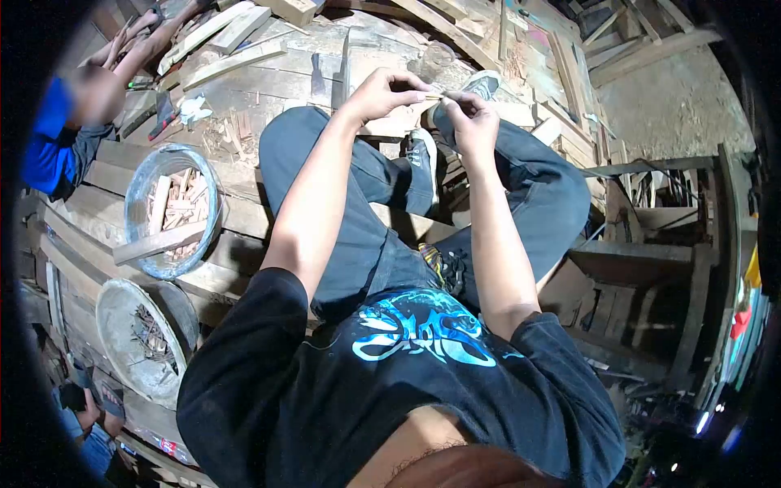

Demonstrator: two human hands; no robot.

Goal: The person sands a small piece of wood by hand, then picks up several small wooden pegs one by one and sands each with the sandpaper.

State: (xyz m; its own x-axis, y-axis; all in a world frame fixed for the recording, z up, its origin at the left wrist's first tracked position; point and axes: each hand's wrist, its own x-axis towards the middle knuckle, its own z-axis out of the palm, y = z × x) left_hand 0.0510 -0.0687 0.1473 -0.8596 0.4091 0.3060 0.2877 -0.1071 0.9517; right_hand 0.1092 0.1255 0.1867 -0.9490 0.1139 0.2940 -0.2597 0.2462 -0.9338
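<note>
A thin, pale stick-like piece (pixel 434 96) is held between my two hands, above my bent legs. It is too small to tell its exact kind. My left hand (pixel 386 96) pinches its left end between thumb and fingertips. At the other end, the fingertips of my right hand (pixel 473 118) are closed on it. Below my hands are my shoes (pixel 421 167) and a pale flat board (pixel 390 124), partly hidden by my wrist and leg.
On the left stand a bucket (pixel 213 191) of short wood pieces and a tilted pail (pixel 122 358) with dark scraps. Near them, another person (pixel 53 138) sits. Planks (pixel 236 63) and shavings litter the floor; a timber frame (pixel 651 252) stands right.
</note>
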